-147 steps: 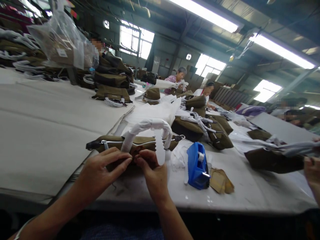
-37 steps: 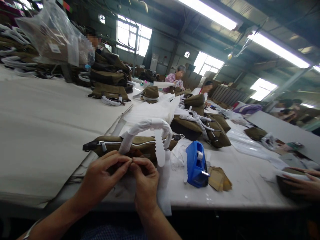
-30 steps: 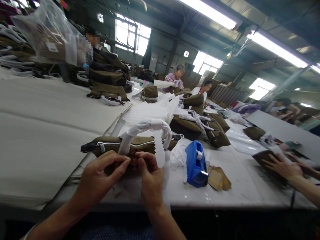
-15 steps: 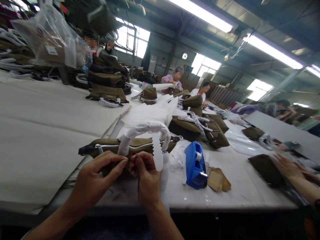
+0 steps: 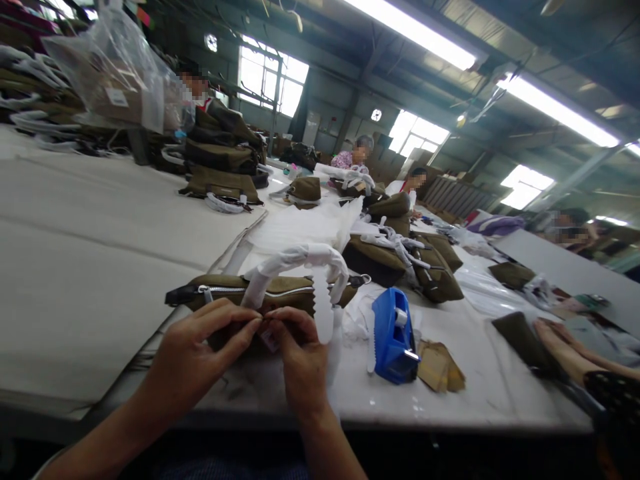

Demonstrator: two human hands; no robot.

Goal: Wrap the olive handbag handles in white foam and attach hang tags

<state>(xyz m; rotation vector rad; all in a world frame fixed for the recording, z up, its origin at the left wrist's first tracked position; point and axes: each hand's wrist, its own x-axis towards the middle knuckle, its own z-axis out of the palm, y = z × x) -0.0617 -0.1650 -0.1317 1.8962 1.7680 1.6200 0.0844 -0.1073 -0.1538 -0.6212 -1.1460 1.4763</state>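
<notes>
An olive handbag point(image 5: 285, 285) with a silver zipper and black end tabs lies before me on the white table. Its handle point(image 5: 295, 255) is wrapped in white material and arches up over the zipper. From that handle hangs a white strip with a scalloped edge point(image 5: 323, 307). My left hand point(image 5: 210, 343) pinches with thumb and forefinger near the handle's left base. Right against it, my right hand point(image 5: 300, 353) is pinching too, so the fingertips almost meet. What they hold is too small to make out. A small pale tag point(image 5: 269, 340) shows below the fingers.
To the right stands a blue tape dispenser point(image 5: 395, 337) beside brown paper tags point(image 5: 441, 367). White wrapping sheets point(image 5: 305, 227) and several olive bags point(image 5: 375, 259) lie beyond. At far right a co-worker's hand point(image 5: 560, 347) touches an olive piece. More bags are stacked at back left point(image 5: 220, 160).
My hands stay pinched together at the handle base, and the pale tag now shows below them. The view has shifted slightly. The co-worker's arm at right has moved, showing a dark sleeve.
</notes>
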